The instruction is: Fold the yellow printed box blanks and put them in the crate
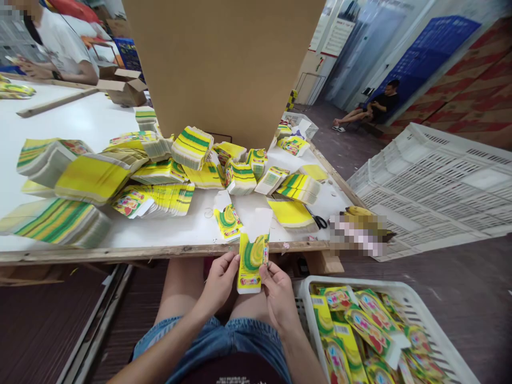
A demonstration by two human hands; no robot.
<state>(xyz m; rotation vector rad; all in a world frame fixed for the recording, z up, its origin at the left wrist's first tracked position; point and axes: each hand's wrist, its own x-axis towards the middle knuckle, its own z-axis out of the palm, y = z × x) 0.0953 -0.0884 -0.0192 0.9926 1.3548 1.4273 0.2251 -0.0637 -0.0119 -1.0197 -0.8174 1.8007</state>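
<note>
Carton: the small printed carton is yellow with green swirls and a red and pink picture near its lower end. Its white top flap stands open, and it is held upright.
Where it is: over the person's lap, just below the wooden front edge of the surface, between both hands.
Left hand: the left hand has its grip pinched on the carton's left edge, fingertips on the front face.
Right hand: the right hand has its grip pinched on the carton's lower right edge, thumb on the front.
Second carton: a half-opened carton of the same print lies on the surface just behind the held one, near the edge.
Stacks: fanned stacks of flat cartons cover the middle and left of the white surface, some toppled against each other.
Scissors: black-handled scissors lie at the right end of the surface, beside a yellow stack.
Cardboard sheet: a tall brown cardboard sheet stands behind the stacks and blocks the view beyond.
Basket: a white plastic basket sits on the floor just beside the right hand, holding folded cartons.
Crate: a large white slatted crate lies tilted to the right of the surface.
Others: a person in a white shirt sits at the far left end, and another person sits well apart in the background.
</note>
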